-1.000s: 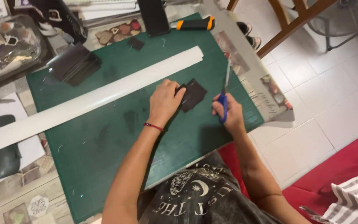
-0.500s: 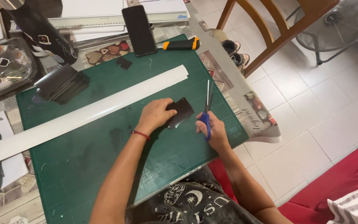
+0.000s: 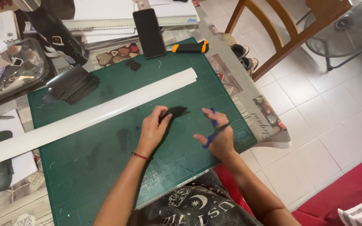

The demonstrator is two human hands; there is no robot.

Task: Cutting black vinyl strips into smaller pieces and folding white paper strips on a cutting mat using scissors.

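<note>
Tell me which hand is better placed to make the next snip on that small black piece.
Right, probably. The right hand already has its fingers through the blue-handled scissors, beside the small black piece. The left hand is pinching that piece above the green cutting mat, so it's occupied steadying.

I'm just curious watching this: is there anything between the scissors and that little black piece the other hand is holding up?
Nothing visible. The left hand holds the small black piece above the green cutting mat; the right hand holds the blue-handled scissors beside it, with only bare mat in the gap. The long white strip lies farther back.
</note>
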